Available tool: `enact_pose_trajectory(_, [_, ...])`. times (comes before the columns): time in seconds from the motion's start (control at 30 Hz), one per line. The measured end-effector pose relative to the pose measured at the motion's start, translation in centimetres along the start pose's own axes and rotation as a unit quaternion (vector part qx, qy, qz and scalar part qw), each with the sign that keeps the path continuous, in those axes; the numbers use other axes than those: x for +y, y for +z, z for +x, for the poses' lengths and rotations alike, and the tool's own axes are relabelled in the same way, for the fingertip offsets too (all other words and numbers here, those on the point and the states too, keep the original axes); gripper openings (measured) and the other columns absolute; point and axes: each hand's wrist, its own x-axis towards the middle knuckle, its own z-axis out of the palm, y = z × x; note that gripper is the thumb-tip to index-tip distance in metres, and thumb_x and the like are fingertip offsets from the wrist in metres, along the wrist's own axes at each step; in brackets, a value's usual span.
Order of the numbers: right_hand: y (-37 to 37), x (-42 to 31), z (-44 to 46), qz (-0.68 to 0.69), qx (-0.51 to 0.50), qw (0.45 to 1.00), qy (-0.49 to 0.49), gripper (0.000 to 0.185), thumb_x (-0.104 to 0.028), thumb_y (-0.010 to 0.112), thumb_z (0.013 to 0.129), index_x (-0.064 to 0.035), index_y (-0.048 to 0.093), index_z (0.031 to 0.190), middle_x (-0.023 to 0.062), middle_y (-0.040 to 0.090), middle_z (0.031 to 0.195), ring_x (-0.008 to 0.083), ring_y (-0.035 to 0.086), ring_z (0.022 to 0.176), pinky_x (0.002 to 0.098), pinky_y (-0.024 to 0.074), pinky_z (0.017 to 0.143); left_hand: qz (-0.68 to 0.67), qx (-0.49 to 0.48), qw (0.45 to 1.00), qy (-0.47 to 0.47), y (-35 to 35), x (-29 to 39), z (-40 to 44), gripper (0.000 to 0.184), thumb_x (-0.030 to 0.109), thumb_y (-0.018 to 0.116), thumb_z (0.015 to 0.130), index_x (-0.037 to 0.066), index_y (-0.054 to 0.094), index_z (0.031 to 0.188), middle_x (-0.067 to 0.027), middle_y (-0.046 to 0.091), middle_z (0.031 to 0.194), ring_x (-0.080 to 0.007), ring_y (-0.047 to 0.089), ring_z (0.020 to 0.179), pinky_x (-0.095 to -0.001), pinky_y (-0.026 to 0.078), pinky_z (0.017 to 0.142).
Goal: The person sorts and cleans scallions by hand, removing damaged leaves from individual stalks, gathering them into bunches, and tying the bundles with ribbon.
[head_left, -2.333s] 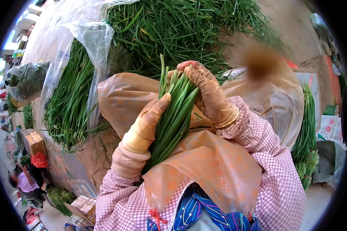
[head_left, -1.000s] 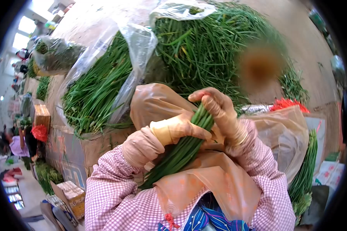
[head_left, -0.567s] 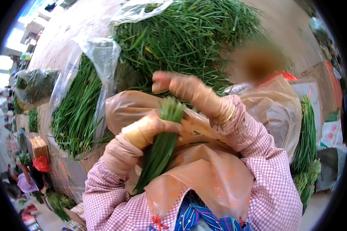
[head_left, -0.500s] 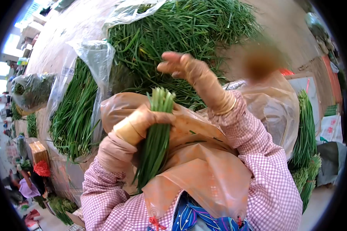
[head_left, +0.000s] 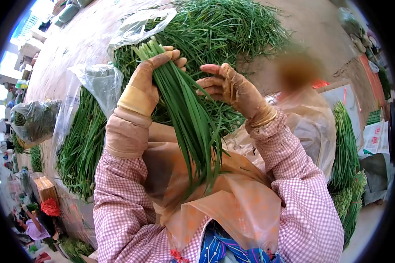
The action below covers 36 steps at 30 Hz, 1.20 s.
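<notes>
My left hand (head_left: 145, 76), in a worn tan glove, is closed around the pale stem ends of a bunch of garlic chives (head_left: 186, 116). The long green leaves hang down and to the right, in front of the plastic apron (head_left: 232, 199). My right hand (head_left: 239, 90), in a torn glove with bare fingertips showing, is apart from the bunch on its right. Its fingers are stretched out and spread, with nothing in them. Behind both hands lies a big loose heap of garlic chives (head_left: 224, 26).
Left of me, more chives (head_left: 85, 140) lie in a clear plastic bag (head_left: 103, 83). Tied bundles (head_left: 346, 149) stand at the right beside a white board. A person in a purple top (head_left: 36, 229) is at lower left, near a cardboard box (head_left: 44, 188).
My left hand has lifted the bunch up and away from my body, and its leaves now fan out. My right hand has shifted slightly right and down, still open.
</notes>
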Motion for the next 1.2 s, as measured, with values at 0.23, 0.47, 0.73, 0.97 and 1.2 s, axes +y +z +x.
enact_pose_trajectory(0.23, [0.7, -0.9, 2.0, -0.290, 0.165, 0.931, -0.145, 0.074, -0.039, 0.065, 0.086, -0.0018, 0.032, 0.140, 0.0159, 0.053, 0.125, 0.0259, 0.052, 0.115, 0.0360, 0.0409, 0.098, -0.040, 0.124, 0.991, -0.002, -0.8, -1.3, 2.9, 0.027, -0.002, 0.067, 0.079, 0.008, 0.056, 0.101, -0.0111, 0.064, 0.086, -0.0257, 0.066, 0.077, -0.0383, 0.056, 0.069])
enact_pose_trajectory(0.47, [2.8, 5.7, 5.8, -0.576, 0.210, 0.767, -0.188, 0.110, -0.024, 0.076, 0.068, -0.0142, 0.002, 0.149, 0.0199, 0.044, 0.131, 0.0384, 0.048, 0.116, 0.0475, 0.0387, 0.097, -0.096, 0.170, 0.981, -0.011, 1.7, -3.9, 3.5, 0.026, -0.004, 0.065, 0.078, 0.007, 0.058, 0.100, -0.0073, 0.062, 0.083, -0.0198, 0.063, 0.071, -0.0322, 0.053, 0.064])
enact_pose_trajectory(0.73, [0.2, 5.7, 4.8, -0.401, 0.213, 0.871, -0.188, 0.089, -0.004, 0.068, 0.070, -0.0075, 0.021, 0.145, 0.0153, 0.060, 0.114, 0.0254, 0.063, 0.085, 0.0344, 0.0510, 0.073, -0.014, 0.080, 0.994, 0.074, 1.9, -4.8, 6.3, 0.027, 0.024, 0.068, 0.086, 0.006, 0.056, 0.101, -0.0102, 0.065, 0.080, -0.0190, 0.063, 0.065, -0.0314, 0.055, 0.061])
enact_pose_trajectory(0.97, [1.7, -0.2, 0.1, 0.039, 0.139, 0.989, 0.043, 0.053, 0.000, 0.066, 0.072, -0.0029, 0.046, 0.121, 0.0031, 0.056, 0.066, 0.0096, 0.048, 0.044, 0.0247, 0.0412, 0.040, -0.023, 0.193, 0.964, 0.182, -3.9, 0.2, 8.6, 0.041, 0.038, 0.040, 0.098, 0.005, 0.062, 0.083, -0.0157, 0.068, 0.090, -0.0320, 0.066, 0.087, -0.0443, 0.056, 0.077])
enact_pose_trajectory(1.2, [-4.4, -1.3, 0.9, 0.317, 0.068, 0.926, -0.193, 0.028, -0.008, 0.060, 0.086, -0.0044, 0.050, 0.113, 0.0045, 0.052, 0.084, 0.0097, 0.048, 0.062, 0.0292, 0.0444, 0.062, -0.003, 0.005, 1.000, 0.020, -1.9, -2.3, 1.4, 0.042, 0.042, 0.054, 0.091, 0.002, 0.062, 0.103, -0.0155, 0.066, 0.100, -0.0305, 0.063, 0.096, -0.0413, 0.051, 0.084])
